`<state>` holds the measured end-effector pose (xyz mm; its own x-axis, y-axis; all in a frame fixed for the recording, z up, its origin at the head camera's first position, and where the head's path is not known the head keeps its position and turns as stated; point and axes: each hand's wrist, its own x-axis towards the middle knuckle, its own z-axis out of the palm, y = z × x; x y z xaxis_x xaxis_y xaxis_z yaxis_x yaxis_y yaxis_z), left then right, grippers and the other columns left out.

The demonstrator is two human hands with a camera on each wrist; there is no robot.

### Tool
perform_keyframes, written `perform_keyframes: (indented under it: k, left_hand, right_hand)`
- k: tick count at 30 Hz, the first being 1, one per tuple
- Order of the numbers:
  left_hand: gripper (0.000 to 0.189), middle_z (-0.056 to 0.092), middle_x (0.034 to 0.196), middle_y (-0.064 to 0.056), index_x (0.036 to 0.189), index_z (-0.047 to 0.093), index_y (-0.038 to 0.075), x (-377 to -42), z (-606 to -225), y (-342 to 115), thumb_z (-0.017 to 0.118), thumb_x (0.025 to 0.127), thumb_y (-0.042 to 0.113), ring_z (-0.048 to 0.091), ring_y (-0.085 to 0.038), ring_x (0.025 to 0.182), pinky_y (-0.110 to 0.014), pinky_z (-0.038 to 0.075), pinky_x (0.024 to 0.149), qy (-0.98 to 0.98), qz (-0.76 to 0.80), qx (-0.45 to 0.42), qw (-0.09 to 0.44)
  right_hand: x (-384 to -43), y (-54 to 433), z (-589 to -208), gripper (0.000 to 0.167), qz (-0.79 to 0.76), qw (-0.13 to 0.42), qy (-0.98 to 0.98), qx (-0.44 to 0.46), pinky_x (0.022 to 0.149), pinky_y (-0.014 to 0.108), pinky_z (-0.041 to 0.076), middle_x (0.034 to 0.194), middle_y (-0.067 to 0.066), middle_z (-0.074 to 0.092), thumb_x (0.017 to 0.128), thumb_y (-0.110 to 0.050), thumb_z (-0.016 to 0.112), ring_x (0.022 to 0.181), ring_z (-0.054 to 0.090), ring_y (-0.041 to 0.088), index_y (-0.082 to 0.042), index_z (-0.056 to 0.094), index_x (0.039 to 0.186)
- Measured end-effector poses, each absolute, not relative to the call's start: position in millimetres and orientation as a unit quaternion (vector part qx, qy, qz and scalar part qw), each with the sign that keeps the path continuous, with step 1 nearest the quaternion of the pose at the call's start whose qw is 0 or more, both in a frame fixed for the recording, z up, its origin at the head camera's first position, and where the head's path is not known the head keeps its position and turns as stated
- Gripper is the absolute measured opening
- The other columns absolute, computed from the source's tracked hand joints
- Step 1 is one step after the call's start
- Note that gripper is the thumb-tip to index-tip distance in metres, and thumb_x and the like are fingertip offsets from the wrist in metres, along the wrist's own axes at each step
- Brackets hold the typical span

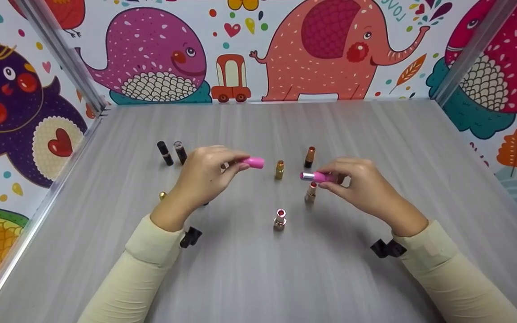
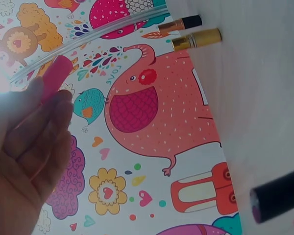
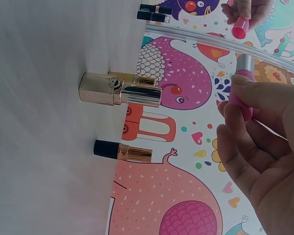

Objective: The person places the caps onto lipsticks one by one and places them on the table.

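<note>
My left hand (image 1: 207, 172) pinches a pink lipstick cap (image 1: 254, 162) between thumb and fingertips, its end pointing right. Held level opposite it is a pink lipstick (image 1: 319, 176) with a silver collar, gripped by the thumb and fingers of my right hand (image 1: 361, 186). Cap and lipstick are apart, both above the table. In the left wrist view the cap (image 2: 57, 77) stands tilted out of the fingers. The right wrist view shows the lipstick's silver collar (image 3: 245, 63) facing the cap (image 3: 240, 28). Just below the right fingers stands a rose-gold lipstick (image 1: 311, 193) without a cap.
Other uncapped lipsticks stand upright: a gold one (image 1: 279, 170), a black-and-copper one (image 1: 309, 157) and a silvery-pink one (image 1: 280, 220). Black tubes (image 1: 165, 153) stand at the left. A gold top (image 1: 163, 195) shows beside the left wrist. Printed panels (image 1: 236, 40) border the grey table (image 1: 240, 278).
</note>
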<state>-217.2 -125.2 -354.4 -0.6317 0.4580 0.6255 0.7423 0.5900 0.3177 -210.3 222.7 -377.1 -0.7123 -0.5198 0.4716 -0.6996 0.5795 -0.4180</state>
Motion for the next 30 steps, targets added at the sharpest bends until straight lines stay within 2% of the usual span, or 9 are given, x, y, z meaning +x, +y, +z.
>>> perform_keyframes:
  k: [8, 16, 25, 30]
  left_hand:
    - [0.017, 0.081, 0.095, -0.006, 0.109, 0.083, 0.004, -212, -358, -113, 0.081, 0.096, 0.016, 0.07, -0.017, 0.075, -0.034, 0.059, 0.067, -0.839, -0.305, -0.38, 0.243]
    - [0.017, 0.082, 0.098, -0.006, 0.108, 0.083, 0.004, -207, -364, -100, 0.082, 0.096, 0.015, 0.073, -0.015, 0.077, -0.032, 0.061, 0.069, -0.82, -0.326, -0.407, 0.236]
    - [0.015, 0.082, 0.098, -0.003, 0.108, 0.083, 0.006, -203, -366, -91, 0.081, 0.097, 0.015, 0.071, -0.011, 0.076, -0.028, 0.058, 0.067, -0.805, -0.336, -0.432, 0.228]
    - [0.015, 0.082, 0.095, -0.003, 0.108, 0.083, 0.006, -202, -368, -89, 0.081, 0.096, 0.015, 0.07, -0.012, 0.073, -0.028, 0.058, 0.066, -0.803, -0.331, -0.439, 0.231]
  right_hand:
    - [-207, 219, -376, 0.027, 0.296, 0.157, -0.871, 0.358, 0.07, 0.025, 0.058, 0.094, -0.006, 0.075, 0.083, -0.007, 0.092, 0.078, 0.063, 0.004, -0.01, 0.083, 0.108]
    - [-200, 214, -375, 0.028, 0.308, 0.152, -0.862, 0.374, 0.068, 0.026, 0.059, 0.094, -0.006, 0.076, 0.084, -0.006, 0.091, 0.077, 0.063, 0.004, -0.008, 0.082, 0.11]
    - [-198, 208, -376, 0.027, 0.323, 0.166, -0.838, 0.407, 0.068, 0.014, 0.053, 0.09, -0.006, 0.075, 0.083, -0.002, 0.091, 0.072, 0.064, 0.004, -0.008, 0.081, 0.108]
    - [-197, 206, -377, 0.027, 0.327, 0.17, -0.83, 0.419, 0.069, 0.013, 0.053, 0.091, -0.006, 0.076, 0.083, -0.001, 0.091, 0.072, 0.065, 0.005, -0.008, 0.081, 0.107]
